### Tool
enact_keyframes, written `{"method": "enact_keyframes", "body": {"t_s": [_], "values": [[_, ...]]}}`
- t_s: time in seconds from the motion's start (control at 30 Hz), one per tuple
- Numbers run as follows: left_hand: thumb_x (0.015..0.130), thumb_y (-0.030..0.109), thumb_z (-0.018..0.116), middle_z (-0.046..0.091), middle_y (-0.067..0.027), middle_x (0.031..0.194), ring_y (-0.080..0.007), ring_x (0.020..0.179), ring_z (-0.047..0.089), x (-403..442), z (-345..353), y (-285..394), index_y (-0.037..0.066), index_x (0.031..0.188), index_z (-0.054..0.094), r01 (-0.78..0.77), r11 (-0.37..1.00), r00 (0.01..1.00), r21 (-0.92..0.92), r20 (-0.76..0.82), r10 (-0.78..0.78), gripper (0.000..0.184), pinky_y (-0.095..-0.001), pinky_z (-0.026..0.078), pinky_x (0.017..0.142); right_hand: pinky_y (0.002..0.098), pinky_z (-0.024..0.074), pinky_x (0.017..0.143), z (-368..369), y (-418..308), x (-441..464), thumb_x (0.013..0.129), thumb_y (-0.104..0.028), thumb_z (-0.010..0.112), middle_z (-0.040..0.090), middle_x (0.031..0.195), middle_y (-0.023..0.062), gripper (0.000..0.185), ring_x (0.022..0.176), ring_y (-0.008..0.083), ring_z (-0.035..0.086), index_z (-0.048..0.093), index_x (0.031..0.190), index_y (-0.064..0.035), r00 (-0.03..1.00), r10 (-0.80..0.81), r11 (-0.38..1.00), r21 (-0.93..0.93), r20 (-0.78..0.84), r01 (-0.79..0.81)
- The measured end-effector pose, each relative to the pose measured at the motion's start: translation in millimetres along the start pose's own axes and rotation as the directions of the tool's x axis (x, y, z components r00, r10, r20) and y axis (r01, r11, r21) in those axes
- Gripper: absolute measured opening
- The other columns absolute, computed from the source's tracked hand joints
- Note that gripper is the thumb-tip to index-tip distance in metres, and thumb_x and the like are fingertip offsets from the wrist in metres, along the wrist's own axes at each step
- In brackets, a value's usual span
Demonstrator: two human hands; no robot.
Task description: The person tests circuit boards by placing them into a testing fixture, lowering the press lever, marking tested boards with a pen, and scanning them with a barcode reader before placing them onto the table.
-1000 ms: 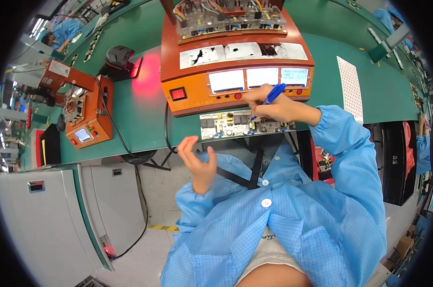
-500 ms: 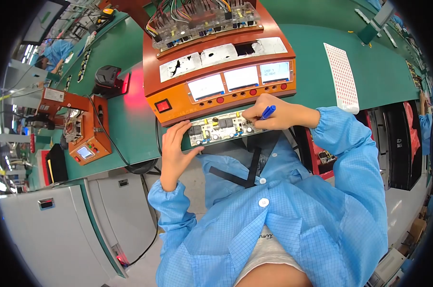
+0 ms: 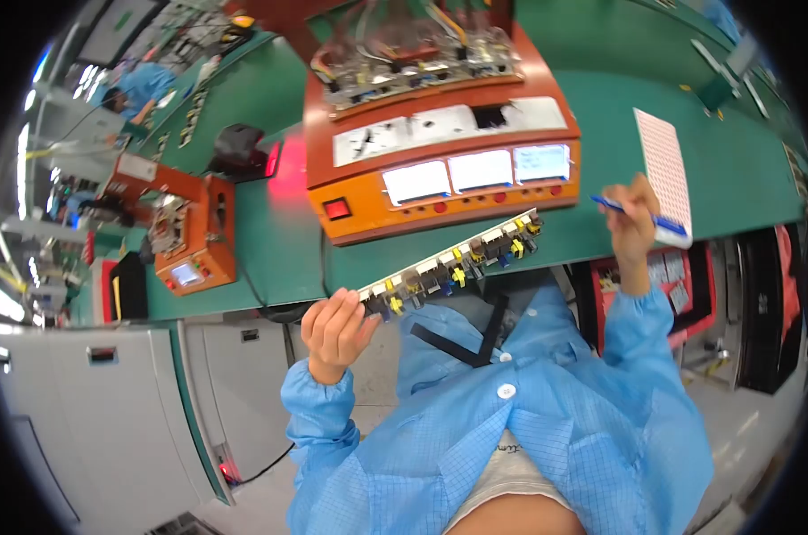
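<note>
My left hand (image 3: 335, 328) grips one end of a long circuit board (image 3: 453, 260), fingers closed round its left edge. The board is tilted up on its side, right end higher, so its white, yellow, black and blue components face down towards me. Off to the right, my right hand (image 3: 633, 218) is closed round a blue marker pen (image 3: 670, 226) and is apart from the board. Beneath that hand lies part of a white sheet with rows of small red marks (image 3: 661, 160).
An orange test machine (image 3: 359, 209) with lit screens and a wired fixture on top stands behind the board. A smaller orange machine (image 3: 199, 254) and a black scanner (image 3: 239, 150) are to the left. A red-edged bin (image 3: 680, 285) sits below the green table's (image 3: 284, 272) right front.
My left hand has lifted the board from the table edge and turned it on its side. My right hand has left the board and moved right with the pen.
</note>
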State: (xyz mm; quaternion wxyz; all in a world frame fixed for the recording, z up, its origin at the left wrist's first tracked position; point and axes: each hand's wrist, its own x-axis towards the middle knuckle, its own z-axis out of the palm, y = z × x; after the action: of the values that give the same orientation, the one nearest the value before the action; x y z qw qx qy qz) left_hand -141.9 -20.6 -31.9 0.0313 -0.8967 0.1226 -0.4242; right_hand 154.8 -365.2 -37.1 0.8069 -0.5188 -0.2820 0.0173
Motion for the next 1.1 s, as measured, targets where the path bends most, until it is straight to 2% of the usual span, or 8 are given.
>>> {"method": "enact_keyframes", "body": {"t_s": [0.13, 0.3, 0.37, 0.47, 0.7, 0.73, 0.83, 1.1], "values": [[0.057, 0.010, 0.088, 0.061, -0.0146, 0.113, -0.0288, 0.098, 0.060, -20.3, -17.0, -19.4, 0.004, 0.103, 0.054, 0.342, 0.938, 0.933, 0.045, -0.129, -0.334, 0.058, -0.0376, 0.048, 0.084, 0.0261, 0.0414, 0.057, -7.0, 10.4, -33.3, 0.084, -0.023, 0.057, 0.045, 0.061, 0.0060, 0.023, 0.052, 0.0126, 0.045, 0.042, 0.076, -0.0070, 0.996, 0.044, 0.996, -0.072, -0.083, -0.050], [0.060, 0.007, 0.089, 0.060, -0.0143, 0.100, -0.0292, 0.096, 0.061, -12.4, -15.5, -45.4, 0.001, 0.101, 0.055, 0.733, 0.662, 0.589, -0.155, -0.340, -0.733, 0.054, -0.0396, 0.048, 0.082, 0.0255, 0.0418, 0.057, -9.6, 18.9, -43.4, 0.082, -0.019, 0.057, 0.045, 0.062, 0.0055, 0.021, 0.053, 0.0125, 0.045, 0.042, 0.079, -0.0059, 0.989, 0.036, 0.991, -0.126, -0.142, -0.054], [0.061, 0.010, 0.090, 0.060, -0.0117, 0.096, -0.0274, 0.093, 0.062, -6.4, -15.1, -55.1, 0.001, 0.098, 0.057, 0.838, 0.545, 0.505, -0.034, -0.331, -0.797, 0.051, -0.0381, 0.049, 0.081, 0.0257, 0.0422, 0.057, -8.7, 20.4, -44.3, 0.082, -0.018, 0.058, 0.045, 0.062, 0.0053, 0.020, 0.054, 0.0125, 0.045, 0.042, 0.079, -0.0058, 0.986, 0.035, 0.993, -0.109, -0.162, -0.053], [0.060, 0.015, 0.091, 0.061, -0.0117, 0.095, -0.0270, 0.092, 0.062, -8.7, -1.7, -70.7, 0.000, 0.096, 0.058, 0.907, 0.422, 0.407, 0.017, -0.295, -0.864, 0.050, -0.0368, 0.049, 0.079, 0.0268, 0.0430, 0.059, -9.6, 20.6, -44.2, 0.083, -0.019, 0.058, 0.044, 0.062, 0.0051, 0.021, 0.054, 0.0127, 0.045, 0.041, 0.079, -0.0061, 0.989, 0.020, 0.994, -0.101, -0.148, -0.035], [0.064, 0.024, 0.089, 0.061, -0.0149, 0.092, -0.0317, 0.087, 0.061, -35.3, 14.6, -79.2, -0.001, 0.095, 0.059, 0.931, 0.350, 0.362, 0.106, -0.132, -0.923, 0.050, -0.0393, 0.049, 0.077, 0.0272, 0.0436, 0.060, -16.3, 21.5, -47.8, 0.084, -0.021, 0.060, 0.044, 0.062, 0.0047, 0.024, 0.054, 0.0126, 0.046, 0.042, 0.080, -0.0057, 0.988, 0.016, 0.997, -0.069, -0.151, -0.026], [0.065, 0.025, 0.088, 0.060, -0.0157, 0.094, -0.0323, 0.093, 0.058, -29.8, 11.2, -74.4, -0.001, 0.096, 0.059, 0.947, 0.294, 0.306, 0.125, -0.089, -0.948, 0.049, -0.0406, 0.047, 0.082, 0.0267, 0.0433, 0.060, -16.2, 21.7, -48.1, 0.085, -0.021, 0.060, 0.044, 0.062, 0.0046, 0.024, 0.054, 0.0122, 0.046, 0.042, 0.080, -0.0056, 0.989, 0.015, 0.996, -0.082, -0.144, -0.027], [0.066, 0.025, 0.087, 0.059, -0.0169, 0.098, -0.0327, 0.102, 0.053, -34.7, 8.4, -68.2, -0.001, 0.097, 0.059, 0.905, 0.387, 0.407, 0.179, -0.092, -0.909, 0.050, -0.0409, 0.044, 0.088, 0.0249, 0.0420, 0.058, -13.9, 21.9, -46.8, 0.086, -0.021, 0.059, 0.045, 0.063, 0.0044, 0.024, 0.054, 0.0110, 0.046, 0.043, 0.080, -0.0051, 0.993, 0.017, 0.992, -0.121, -0.118, -0.031], [0.067, 0.024, 0.086, 0.058, -0.0149, 0.102, -0.0323, 0.105, 0.050, -35.2, 8.6, -60.2, 0.000, 0.103, 0.057, 0.924, 0.337, 0.359, 0.182, -0.099, -0.928, 0.052, -0.0412, 0.042, 0.090, 0.0201, 0.0346, 0.049, -11.1, 22.9, -47.8, 0.087, -0.020, 0.057, 0.048, 0.065, 0.0053, 0.021, 0.053, 0.0093, 0.046, 0.045, 0.082, -0.0039, 0.994, -0.012, 0.989, -0.150, -0.112, -0.005]]}}
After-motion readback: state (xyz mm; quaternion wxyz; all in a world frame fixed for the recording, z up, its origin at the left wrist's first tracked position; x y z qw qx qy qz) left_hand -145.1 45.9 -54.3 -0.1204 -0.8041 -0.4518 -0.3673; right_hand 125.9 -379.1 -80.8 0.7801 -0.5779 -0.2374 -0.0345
